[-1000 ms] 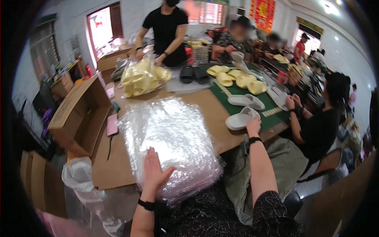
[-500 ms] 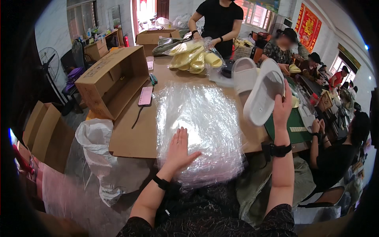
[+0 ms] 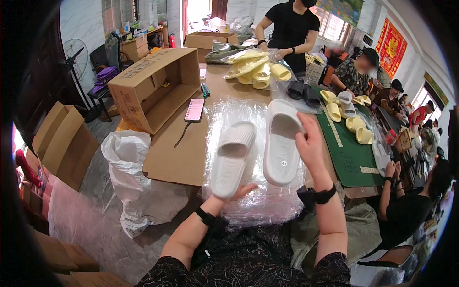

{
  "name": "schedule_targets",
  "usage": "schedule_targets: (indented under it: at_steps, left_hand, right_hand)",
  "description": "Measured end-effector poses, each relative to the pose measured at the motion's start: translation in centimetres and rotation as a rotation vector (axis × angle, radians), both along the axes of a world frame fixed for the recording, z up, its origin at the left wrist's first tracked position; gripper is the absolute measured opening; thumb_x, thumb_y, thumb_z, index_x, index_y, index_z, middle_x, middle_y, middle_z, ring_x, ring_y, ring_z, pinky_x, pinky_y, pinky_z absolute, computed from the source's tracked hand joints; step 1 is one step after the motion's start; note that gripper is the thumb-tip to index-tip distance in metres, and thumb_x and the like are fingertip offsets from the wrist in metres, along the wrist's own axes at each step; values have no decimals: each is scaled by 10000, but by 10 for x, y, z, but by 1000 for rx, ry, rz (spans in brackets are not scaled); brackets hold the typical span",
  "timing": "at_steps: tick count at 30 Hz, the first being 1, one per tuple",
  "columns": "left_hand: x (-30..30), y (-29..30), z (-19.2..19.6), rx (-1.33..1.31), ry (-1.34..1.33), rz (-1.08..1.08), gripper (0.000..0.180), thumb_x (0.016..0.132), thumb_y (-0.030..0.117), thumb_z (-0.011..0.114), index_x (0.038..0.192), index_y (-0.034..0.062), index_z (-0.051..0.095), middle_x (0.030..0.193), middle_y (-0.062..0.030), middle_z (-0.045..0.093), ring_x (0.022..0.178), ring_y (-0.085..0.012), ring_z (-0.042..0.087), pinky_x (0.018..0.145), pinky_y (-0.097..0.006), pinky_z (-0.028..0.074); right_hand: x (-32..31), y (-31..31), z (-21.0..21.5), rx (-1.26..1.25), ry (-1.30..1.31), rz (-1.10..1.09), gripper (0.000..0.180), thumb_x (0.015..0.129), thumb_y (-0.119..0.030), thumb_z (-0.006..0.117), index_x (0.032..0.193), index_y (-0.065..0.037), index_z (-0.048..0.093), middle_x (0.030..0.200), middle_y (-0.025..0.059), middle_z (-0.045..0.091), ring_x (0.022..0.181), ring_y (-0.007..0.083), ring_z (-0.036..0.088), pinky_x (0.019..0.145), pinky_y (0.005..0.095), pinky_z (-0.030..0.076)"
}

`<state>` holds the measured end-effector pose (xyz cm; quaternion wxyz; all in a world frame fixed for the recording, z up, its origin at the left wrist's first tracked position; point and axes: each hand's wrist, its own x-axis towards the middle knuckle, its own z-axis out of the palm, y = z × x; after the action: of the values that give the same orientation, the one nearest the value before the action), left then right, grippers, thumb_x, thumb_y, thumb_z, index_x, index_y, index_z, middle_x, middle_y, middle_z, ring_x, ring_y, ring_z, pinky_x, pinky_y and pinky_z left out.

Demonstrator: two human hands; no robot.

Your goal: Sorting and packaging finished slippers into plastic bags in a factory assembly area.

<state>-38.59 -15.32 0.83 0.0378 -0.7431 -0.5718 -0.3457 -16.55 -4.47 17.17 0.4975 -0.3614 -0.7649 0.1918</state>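
Two light grey slide slippers are over a stack of clear plastic bags (image 3: 258, 208) in front of me. The heel of the left slipper (image 3: 228, 165) covers most of my left hand (image 3: 224, 198). My left thumb stretches out to the right, and the other fingers are hidden beneath the slipper. My right hand (image 3: 310, 141) grips the right slipper (image 3: 282, 143) by its outer edge near the strap, thumb toward the sole. Both slippers point away from me, soles down.
An open cardboard box (image 3: 153, 91) stands at the left beside a pink-screened phone (image 3: 193, 111). Bagged yellow slippers (image 3: 260, 71) lie at the far side, near a co-worker (image 3: 292, 36). More slippers rest on a green mat (image 3: 342, 165) at right. A white sack (image 3: 126, 158) hangs left.
My right hand has brought the slippers from the right to over the bags, and the pair is now apart. The left slipper now covers my left hand. My view has shifted left.
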Motion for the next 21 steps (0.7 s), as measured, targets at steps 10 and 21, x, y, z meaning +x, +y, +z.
schedule_targets:
  at_steps: [10, 21]
  left_hand:
    - [-1, 7, -8, 35, -156, -101, 738, 794, 524, 747, 1347, 76, 552, 1342, -192, 556, 1221, -388, 536, 1033, -475, 423]
    - [-1, -3, -7, -399, -578, -303, 520, 831, 303, 757, 1267, 68, 599, 1135, -141, 653, 1010, -277, 632, 856, -370, 511]
  right_hand:
    - [-12, 36, -109, -89, -645, -402, 536, 862, -122, 550, 1395, -108, 491, 1385, 257, 426, 886, 418, 666, 789, 486, 545]
    - [-64, -32, -65, -259, -607, -268, 593, 836, -588, 648, 959, -8, 677, 1008, 197, 644, 930, 370, 620, 804, 472, 509]
